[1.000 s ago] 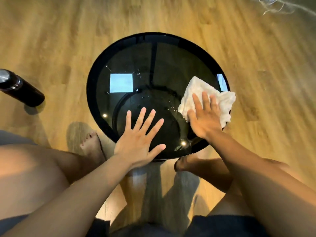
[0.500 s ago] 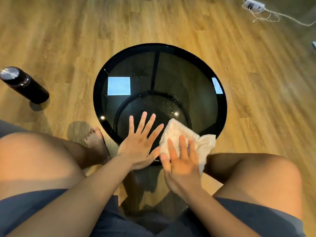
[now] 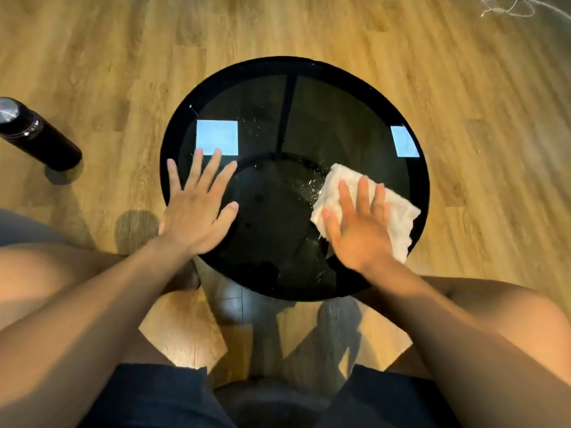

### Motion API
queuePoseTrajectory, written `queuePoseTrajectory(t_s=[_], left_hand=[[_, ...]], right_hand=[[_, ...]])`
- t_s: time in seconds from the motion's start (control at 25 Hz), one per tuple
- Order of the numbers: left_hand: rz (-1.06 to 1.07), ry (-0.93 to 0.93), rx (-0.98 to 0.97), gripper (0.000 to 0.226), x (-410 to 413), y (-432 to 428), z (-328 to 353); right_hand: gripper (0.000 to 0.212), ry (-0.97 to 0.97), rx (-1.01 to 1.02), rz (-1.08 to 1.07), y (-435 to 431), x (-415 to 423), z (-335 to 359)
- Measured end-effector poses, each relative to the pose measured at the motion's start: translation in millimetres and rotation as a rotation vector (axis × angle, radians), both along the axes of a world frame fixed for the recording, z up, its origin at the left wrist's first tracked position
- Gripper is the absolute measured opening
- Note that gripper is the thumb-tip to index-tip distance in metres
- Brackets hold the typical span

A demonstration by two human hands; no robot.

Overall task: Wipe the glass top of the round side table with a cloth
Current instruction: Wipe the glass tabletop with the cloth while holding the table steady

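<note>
The round side table with a dark glass top and black rim point(image 3: 420, 193) stands on the light wood-plank floor point(image 3: 123, 57) between the seated person's bare knees. The white, crumpled cloth point(image 3: 398, 217) lies on the right part of the glass, its outer corner reaching the rim. The right hand point(image 3: 360, 230) lies flat on the cloth, fingers extended, pressing rather than gripping it. The left hand point(image 3: 197, 208) rests flat and empty on the left part of the glass, fingers spread. Water droplets point(image 3: 306, 186) glisten on the glass just left of the cloth. A black cylindrical bottle with a silver cap point(image 3: 40, 135) stands closed on the floor, well apart to the left; its contents cannot be seen.
</note>
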State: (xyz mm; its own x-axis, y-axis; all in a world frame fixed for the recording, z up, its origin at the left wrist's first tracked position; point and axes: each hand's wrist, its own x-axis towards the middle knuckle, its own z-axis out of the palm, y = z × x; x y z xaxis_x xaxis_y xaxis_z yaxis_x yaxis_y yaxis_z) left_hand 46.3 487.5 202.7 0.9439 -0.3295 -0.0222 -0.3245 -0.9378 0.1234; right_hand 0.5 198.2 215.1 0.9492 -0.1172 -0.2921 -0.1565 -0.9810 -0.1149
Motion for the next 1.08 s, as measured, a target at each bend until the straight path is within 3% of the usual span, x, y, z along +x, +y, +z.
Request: queuePoseTrajectory(t_s=[0.28, 0.56, 0.68, 0.84, 1.08], left_hand=[[-0.055, 0.02, -0.006, 0.072, -1.9, 1.2, 6.4], [-0.026, 0.066, -0.184, 0.073, -1.9, 0.0, 14.7], [-0.007, 0.071, -0.201, 0.073, -0.9, -0.6, 15.8], [0.017, 0.083, -0.221, 0.073, -0.7, 0.2, 16.9], [0.031, 0.056, -0.194, 0.072, -0.5, 2.0, 11.8]], right_hand=[[0.062, -0.015, -0.105, 0.003, -61.9, 151.3, -5.3], [0.077, 0.021, -0.13, -0.02, -89.4, 257.4, 13.7], [0.075, -0.027, -0.069, 0.009, -88.1, 253.3, 14.1], [0.047, -0.182, 0.15, -0.001, -89.5, 205.0, 11.1], [0.051, -0.285, 0.188, -0.007, -53.3, 75.7, 7.0]])
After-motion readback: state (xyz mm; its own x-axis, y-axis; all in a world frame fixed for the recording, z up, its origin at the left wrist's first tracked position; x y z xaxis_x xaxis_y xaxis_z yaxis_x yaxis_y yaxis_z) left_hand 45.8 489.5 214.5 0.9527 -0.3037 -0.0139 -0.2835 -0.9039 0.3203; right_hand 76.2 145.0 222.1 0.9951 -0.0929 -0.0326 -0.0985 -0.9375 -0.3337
